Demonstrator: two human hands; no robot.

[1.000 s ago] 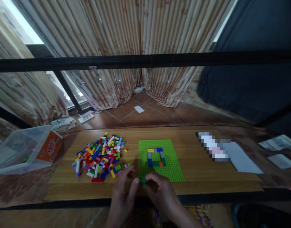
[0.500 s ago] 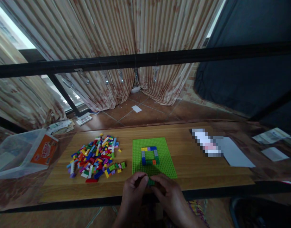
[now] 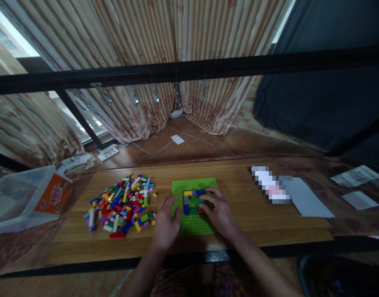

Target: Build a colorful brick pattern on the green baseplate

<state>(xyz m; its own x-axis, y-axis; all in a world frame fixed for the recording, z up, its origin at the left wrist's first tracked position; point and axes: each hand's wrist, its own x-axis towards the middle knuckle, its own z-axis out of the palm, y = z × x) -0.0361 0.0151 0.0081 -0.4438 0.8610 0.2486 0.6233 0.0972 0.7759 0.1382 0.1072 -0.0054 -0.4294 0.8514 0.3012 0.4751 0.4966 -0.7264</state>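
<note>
Can make out large white characters on the orange label (image 3: pixel 53 196) of a clear plastic box (image 3: pixel 17 198), far out at nine o'clock from the bright-green studded baseplate (image 3: pixel 192 227); cannot read them surely. Can see dark print on a small white rectangular pack (image 3: pixel 108 154) on the tiled floor at ten o'clock, too small to read.

Find the right hand (image 3: pixel 220 210) over the baseplate at three o'clock, with thumb and fingertips drawn together, pinching a small dark-green plastic brick (image 3: pixel 197 201), at about ten o'clock from the palm. See it at the inner right side of a hollow rectangle of multicoloured plastic bricks (image 3: pixel 186 208), set on the baseplate. Find the left hand (image 3: pixel 166 220) spread, thumb and fingers apart, at the baseplate's edge at eight o'clock, beside a mixed-colour heap of loose plastic bricks (image 3: pixel 123 204).

Cannot see all of the rectangle's right side, partly hidden by fingers; cannot tell of contact between the dark-green brick and the studs beneath. Can see only pixelated blocks over an oblong white-and-pink thing (image 3: pixel 269 185) at two o'clock on the wood-grain table (image 3: pixel 254 222), near a pale flat sheet (image 3: pixel 314 198) at three.
</note>
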